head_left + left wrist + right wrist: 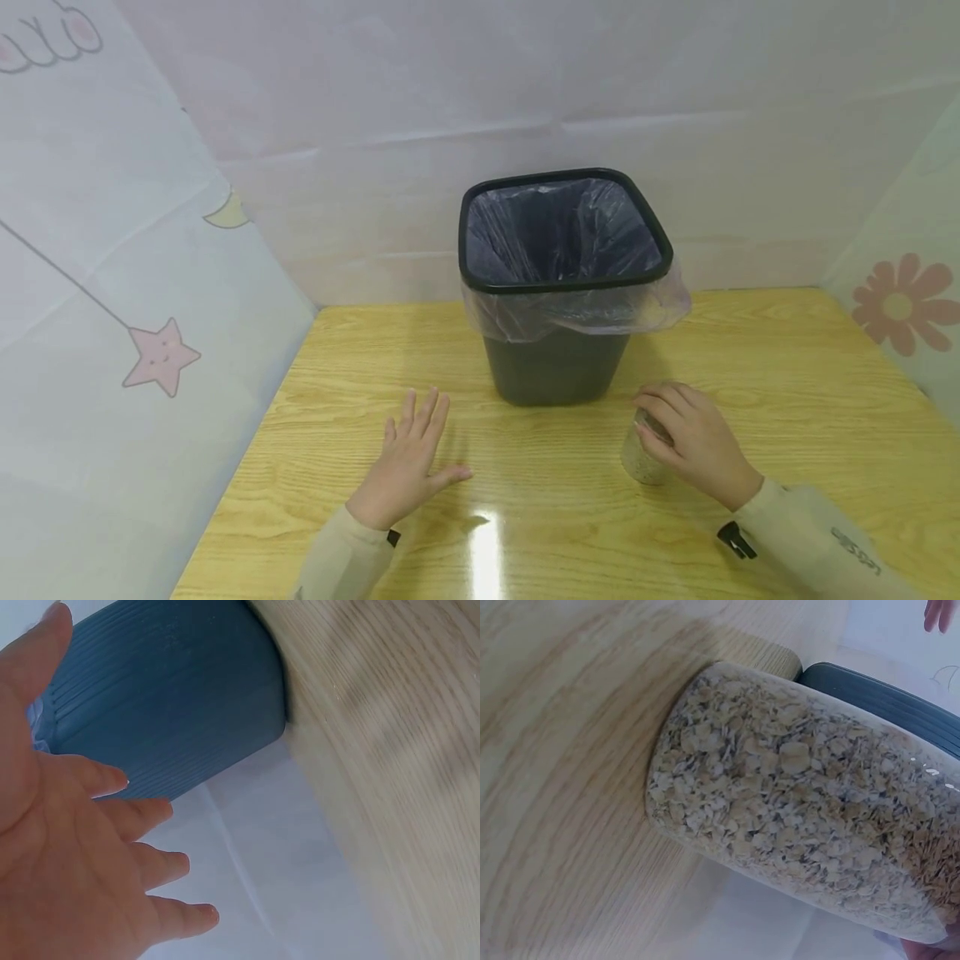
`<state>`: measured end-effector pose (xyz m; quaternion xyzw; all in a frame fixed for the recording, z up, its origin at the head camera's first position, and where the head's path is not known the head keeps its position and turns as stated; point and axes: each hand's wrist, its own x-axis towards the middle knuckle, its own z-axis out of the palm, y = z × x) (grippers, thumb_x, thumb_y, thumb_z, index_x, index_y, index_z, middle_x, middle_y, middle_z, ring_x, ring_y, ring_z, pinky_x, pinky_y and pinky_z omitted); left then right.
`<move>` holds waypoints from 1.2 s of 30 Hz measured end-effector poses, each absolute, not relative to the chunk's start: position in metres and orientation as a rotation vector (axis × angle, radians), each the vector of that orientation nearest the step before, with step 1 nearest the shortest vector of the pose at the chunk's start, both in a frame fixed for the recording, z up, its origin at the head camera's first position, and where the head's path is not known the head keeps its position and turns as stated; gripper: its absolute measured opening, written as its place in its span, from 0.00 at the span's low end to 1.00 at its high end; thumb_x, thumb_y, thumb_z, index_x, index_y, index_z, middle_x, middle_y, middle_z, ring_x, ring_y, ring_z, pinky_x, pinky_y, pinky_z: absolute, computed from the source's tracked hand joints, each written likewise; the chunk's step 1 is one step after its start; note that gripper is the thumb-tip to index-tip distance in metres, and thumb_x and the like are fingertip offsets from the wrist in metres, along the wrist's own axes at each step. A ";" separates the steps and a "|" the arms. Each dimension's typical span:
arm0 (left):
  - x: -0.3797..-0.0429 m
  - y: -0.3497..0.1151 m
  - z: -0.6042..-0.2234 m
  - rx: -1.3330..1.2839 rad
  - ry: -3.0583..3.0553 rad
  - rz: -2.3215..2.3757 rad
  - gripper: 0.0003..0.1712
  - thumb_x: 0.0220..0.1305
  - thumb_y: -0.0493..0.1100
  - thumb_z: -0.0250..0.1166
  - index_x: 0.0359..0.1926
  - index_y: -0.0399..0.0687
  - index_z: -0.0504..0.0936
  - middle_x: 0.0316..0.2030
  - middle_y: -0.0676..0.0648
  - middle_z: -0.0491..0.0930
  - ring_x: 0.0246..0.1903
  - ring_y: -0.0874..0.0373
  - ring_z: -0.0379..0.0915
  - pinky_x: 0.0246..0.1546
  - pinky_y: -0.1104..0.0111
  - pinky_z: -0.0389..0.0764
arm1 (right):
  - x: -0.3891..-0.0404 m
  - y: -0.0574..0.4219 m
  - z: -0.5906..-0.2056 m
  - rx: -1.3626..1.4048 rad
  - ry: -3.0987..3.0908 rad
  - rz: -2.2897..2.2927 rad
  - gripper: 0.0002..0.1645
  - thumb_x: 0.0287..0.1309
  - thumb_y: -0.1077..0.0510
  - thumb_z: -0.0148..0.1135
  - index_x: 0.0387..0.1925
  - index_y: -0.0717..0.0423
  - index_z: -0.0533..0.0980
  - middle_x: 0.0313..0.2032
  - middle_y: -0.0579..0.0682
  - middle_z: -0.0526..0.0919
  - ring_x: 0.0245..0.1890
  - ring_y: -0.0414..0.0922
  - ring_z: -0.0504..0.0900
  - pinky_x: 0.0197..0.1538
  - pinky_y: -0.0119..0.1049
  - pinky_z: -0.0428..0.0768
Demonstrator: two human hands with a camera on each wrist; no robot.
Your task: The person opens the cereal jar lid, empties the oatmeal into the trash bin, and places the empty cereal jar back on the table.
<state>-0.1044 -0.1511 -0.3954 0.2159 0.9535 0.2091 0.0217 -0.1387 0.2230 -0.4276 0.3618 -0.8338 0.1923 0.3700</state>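
Right hand [699, 437] gripping jar [639, 461] near top | left hand [405, 473] spread, nearer left edge of table [352, 358] | risk: high grip tips jar, spilling flakes [780, 787] if unlidded

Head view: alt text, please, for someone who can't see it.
A person's right hand grips a beige-filled jar by its top on a wood-grain table, near a dark trash bin lined with a translucent bag; the left hand is empty, fingers spread.
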 end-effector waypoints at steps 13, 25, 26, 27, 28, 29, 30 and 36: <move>-0.106 -0.143 -0.402 0.697 2.885 0.707 0.53 0.62 0.56 0.64 0.74 0.35 0.47 0.73 0.33 0.43 0.71 0.32 0.28 0.60 0.29 0.43 | -0.139 0.216 -0.426 0.900 -2.148 0.496 0.32 0.74 0.42 0.40 0.37 0.64 0.79 0.38 0.58 0.81 0.37 0.56 0.79 0.41 0.51 0.75; -0.109 -0.140 -0.409 0.701 2.794 0.799 0.48 0.64 0.55 0.64 0.73 0.34 0.51 0.72 0.32 0.48 0.71 0.32 0.34 0.61 0.31 0.46 | -0.138 0.212 -0.425 0.904 -2.161 0.500 0.32 0.74 0.42 0.38 0.37 0.64 0.79 0.39 0.58 0.81 0.38 0.57 0.79 0.41 0.53 0.76; -0.109 -0.140 -0.409 0.700 2.784 0.813 0.48 0.64 0.55 0.63 0.73 0.34 0.52 0.72 0.32 0.48 0.71 0.31 0.35 0.61 0.31 0.46 | -0.138 0.212 -0.425 0.906 -2.162 0.500 0.32 0.74 0.43 0.39 0.37 0.64 0.79 0.39 0.58 0.81 0.38 0.57 0.79 0.41 0.53 0.76; -0.109 -0.140 -0.410 0.697 2.776 0.824 0.48 0.64 0.55 0.63 0.73 0.33 0.52 0.72 0.32 0.48 0.71 0.31 0.35 0.61 0.31 0.46 | -0.138 0.212 -0.425 0.908 -2.162 0.501 0.32 0.74 0.43 0.39 0.37 0.64 0.79 0.39 0.58 0.81 0.38 0.56 0.79 0.41 0.53 0.76; -0.109 -0.139 -0.410 0.692 2.768 0.832 0.48 0.64 0.54 0.63 0.73 0.33 0.52 0.72 0.32 0.48 0.71 0.31 0.35 0.61 0.31 0.45 | -0.139 0.212 -0.426 0.913 -2.161 0.502 0.32 0.74 0.43 0.39 0.37 0.64 0.79 0.39 0.58 0.81 0.38 0.56 0.79 0.41 0.52 0.75; -0.109 -0.139 -0.411 0.692 2.764 0.836 0.48 0.64 0.54 0.63 0.73 0.33 0.52 0.72 0.32 0.48 0.71 0.31 0.35 0.61 0.31 0.45 | -0.139 0.212 -0.426 0.919 -2.157 0.501 0.32 0.74 0.43 0.39 0.37 0.64 0.79 0.39 0.58 0.81 0.38 0.56 0.79 0.41 0.52 0.75; -0.109 -0.139 -0.411 0.694 2.764 0.834 0.48 0.64 0.54 0.63 0.73 0.32 0.52 0.72 0.32 0.48 0.71 0.32 0.35 0.61 0.31 0.45 | -0.139 0.212 -0.426 0.927 -2.155 0.501 0.32 0.74 0.43 0.39 0.37 0.64 0.79 0.39 0.58 0.81 0.38 0.56 0.79 0.42 0.52 0.75; -0.110 -0.138 -0.412 0.710 2.767 0.823 0.48 0.64 0.54 0.63 0.73 0.33 0.52 0.72 0.32 0.49 0.71 0.32 0.36 0.61 0.31 0.47 | -0.141 0.209 -0.427 0.958 -2.145 0.494 0.32 0.74 0.43 0.38 0.36 0.64 0.79 0.38 0.58 0.81 0.37 0.56 0.79 0.42 0.50 0.75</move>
